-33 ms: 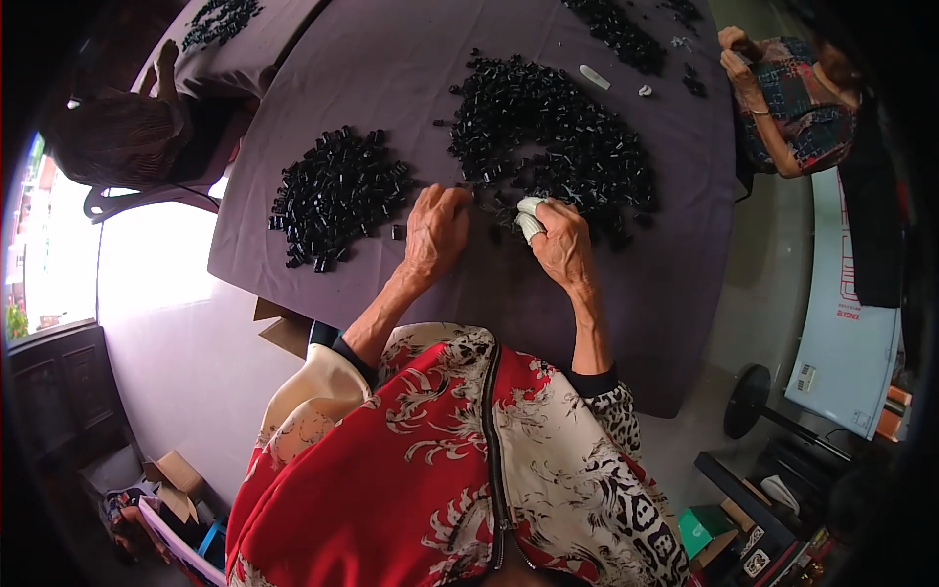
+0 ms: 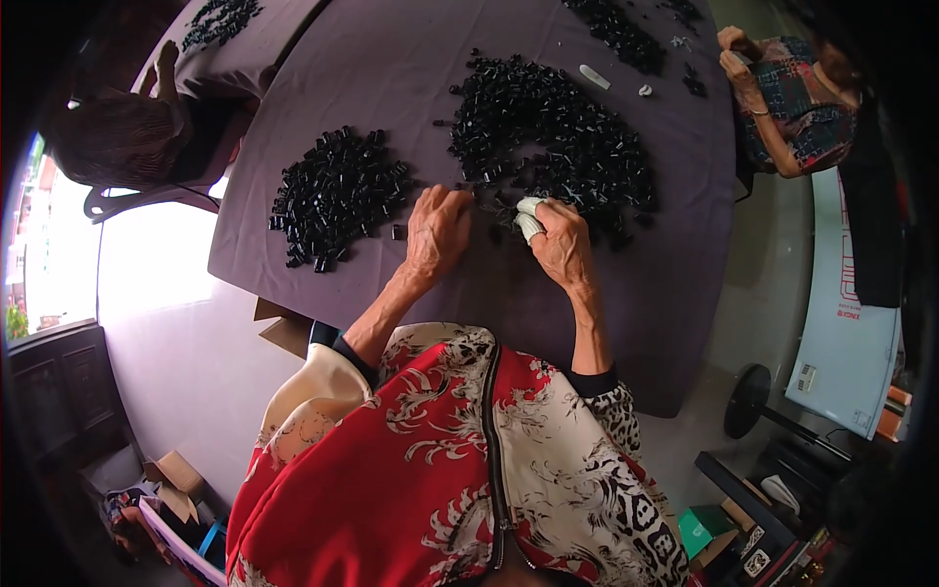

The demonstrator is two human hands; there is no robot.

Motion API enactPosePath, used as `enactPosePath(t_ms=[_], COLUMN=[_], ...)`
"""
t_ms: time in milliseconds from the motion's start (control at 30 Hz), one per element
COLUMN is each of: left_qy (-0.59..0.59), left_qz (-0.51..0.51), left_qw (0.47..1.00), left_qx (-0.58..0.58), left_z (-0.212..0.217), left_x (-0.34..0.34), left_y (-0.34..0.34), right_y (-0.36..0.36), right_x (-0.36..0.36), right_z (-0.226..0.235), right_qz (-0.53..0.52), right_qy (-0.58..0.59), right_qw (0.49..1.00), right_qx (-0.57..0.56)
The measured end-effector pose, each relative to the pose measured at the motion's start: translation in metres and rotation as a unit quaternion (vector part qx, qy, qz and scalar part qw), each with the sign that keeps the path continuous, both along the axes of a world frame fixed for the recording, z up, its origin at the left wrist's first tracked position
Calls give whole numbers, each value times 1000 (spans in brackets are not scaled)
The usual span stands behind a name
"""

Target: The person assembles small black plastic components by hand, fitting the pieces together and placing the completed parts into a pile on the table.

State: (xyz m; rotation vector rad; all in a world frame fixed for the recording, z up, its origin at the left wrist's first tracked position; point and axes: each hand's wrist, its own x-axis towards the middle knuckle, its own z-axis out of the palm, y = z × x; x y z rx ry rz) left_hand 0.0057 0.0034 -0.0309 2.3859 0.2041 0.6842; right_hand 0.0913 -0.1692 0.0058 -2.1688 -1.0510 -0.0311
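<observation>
My left hand is closed, its fingers curled together at the gap between two piles of small black glossy pieces. What it pinches, if anything, is hidden. My right hand is also closed, thumb and finger pressed together in white finger covers. It rests at the near edge of the larger black pile, and I cannot make out what is in its grip. The smaller pile lies left of my left hand. One loose black piece sits between that pile and my left wrist.
A purple-grey cloth covers the table. Beyond the large pile lie a white oblong object and a small white lump. More black pieces are farther back. One person sits at the right, another at the left.
</observation>
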Motion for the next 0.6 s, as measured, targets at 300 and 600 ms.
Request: enactPosePath(t_ms=[300, 600], left_qy=[1, -19], left_qz=[-13, -11], left_qw=[997, 996], left_qx=[74, 87], left_z=[4, 3], left_x=[6, -2], left_y=[-10, -15], right_y=[3, 11], right_x=[-4, -10], right_z=[1, 1], right_qz=[4, 19], right_qy=[-16, -21], right_qw=[1000, 1000], right_qx=[-17, 10])
